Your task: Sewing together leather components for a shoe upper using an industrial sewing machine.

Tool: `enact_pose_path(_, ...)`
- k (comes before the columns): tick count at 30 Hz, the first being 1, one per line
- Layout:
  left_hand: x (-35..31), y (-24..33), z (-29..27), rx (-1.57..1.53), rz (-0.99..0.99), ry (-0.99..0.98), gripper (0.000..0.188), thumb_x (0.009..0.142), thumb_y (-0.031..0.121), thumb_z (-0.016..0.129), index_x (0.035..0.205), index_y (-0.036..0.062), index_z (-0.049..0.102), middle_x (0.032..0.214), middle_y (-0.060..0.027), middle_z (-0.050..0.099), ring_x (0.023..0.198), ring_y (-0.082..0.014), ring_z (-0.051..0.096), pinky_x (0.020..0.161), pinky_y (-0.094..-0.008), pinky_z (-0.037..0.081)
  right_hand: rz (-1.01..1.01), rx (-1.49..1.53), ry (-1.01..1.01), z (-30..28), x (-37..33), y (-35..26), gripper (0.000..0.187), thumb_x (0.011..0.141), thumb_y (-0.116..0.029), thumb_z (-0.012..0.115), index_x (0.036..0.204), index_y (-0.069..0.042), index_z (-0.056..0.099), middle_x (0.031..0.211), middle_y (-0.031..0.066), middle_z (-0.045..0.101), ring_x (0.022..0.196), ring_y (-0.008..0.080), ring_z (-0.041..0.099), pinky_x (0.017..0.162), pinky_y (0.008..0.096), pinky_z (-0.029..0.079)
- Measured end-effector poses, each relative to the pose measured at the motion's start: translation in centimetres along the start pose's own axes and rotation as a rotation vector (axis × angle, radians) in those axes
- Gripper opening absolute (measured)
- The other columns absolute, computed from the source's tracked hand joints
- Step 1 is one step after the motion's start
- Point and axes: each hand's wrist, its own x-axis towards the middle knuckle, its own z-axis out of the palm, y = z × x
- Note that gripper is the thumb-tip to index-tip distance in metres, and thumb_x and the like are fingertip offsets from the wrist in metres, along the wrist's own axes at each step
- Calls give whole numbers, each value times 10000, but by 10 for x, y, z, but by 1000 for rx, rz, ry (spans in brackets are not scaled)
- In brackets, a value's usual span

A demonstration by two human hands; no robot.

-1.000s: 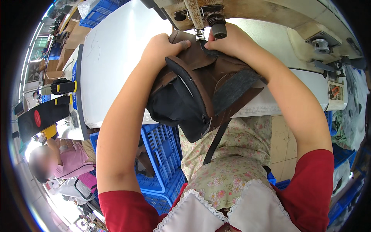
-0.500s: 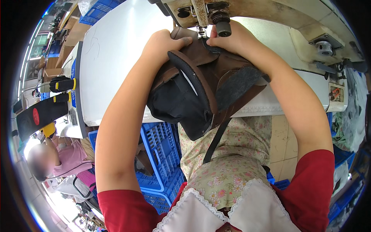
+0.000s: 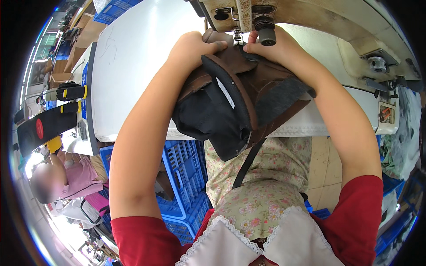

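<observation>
A brown leather piece with black lining (image 3: 208, 117), which looks like a partly made bag, lies bunched on the white sewing table and hangs over its front edge. Its far edge sits at the presser foot (image 3: 238, 39) of a sewing machine (image 3: 306, 15). My left hand (image 3: 193, 49) is closed on the leather left of the foot, thumb on top. Just right of the foot, my right hand (image 3: 277, 46) pinches the piece's dark edge, partly behind the machine's black knob (image 3: 266, 36). A dark strap (image 3: 249, 164) trails down from the piece onto my lap.
Blue plastic crates (image 3: 184, 173) stand below the table at my left, with brown pieces inside. A person in pink (image 3: 82, 179) sits farther left, near another machine (image 3: 49, 126). Clear plastic bags (image 3: 407, 122) hang at the right. A floral apron (image 3: 257, 186) covers my lap.
The whole view has shifted a little, so the machine and table edge appear slightly farther right. Both hands and the leather piece keep nearly the same place beside the presser foot.
</observation>
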Motion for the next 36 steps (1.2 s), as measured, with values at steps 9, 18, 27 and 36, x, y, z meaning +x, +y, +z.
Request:
enact_pose_path(9,2,-1,2,17,-2,-6,624,745,537,724,861,-76,713,775,-220,692,737,-330,696,705,-408,534,33,5,4,-2,-2,-3,393,700,-361,776,915,-40,704,883,149,699,884,317,673,795,404,515)
enact_pose_path(18,-2,1,0,-3,-16,-21,547,770,502,719,871,-36,726,777,-198,700,728,-304,698,695,-399,537,23,-22,15,-1,-5,-4,454,710,-388,783,987,-36,711,990,167,701,953,333,668,835,418,515)
enact_pose_path(27,-6,5,-2,-85,-44,-53,467,785,458,732,958,24,734,829,-132,727,771,-268,710,729,-372,537,39,-58,18,3,-4,0,496,725,-407,783,1032,-27,700,994,170,707,980,327,672,852,419,517)
enact_pose_path(36,-4,6,-2,-50,-36,-57,453,779,479,735,924,50,747,814,-116,727,769,-256,707,729,-380,535,34,-37,35,2,-6,1,440,730,-393,780,972,-32,711,903,151,711,896,325,682,797,423,523)
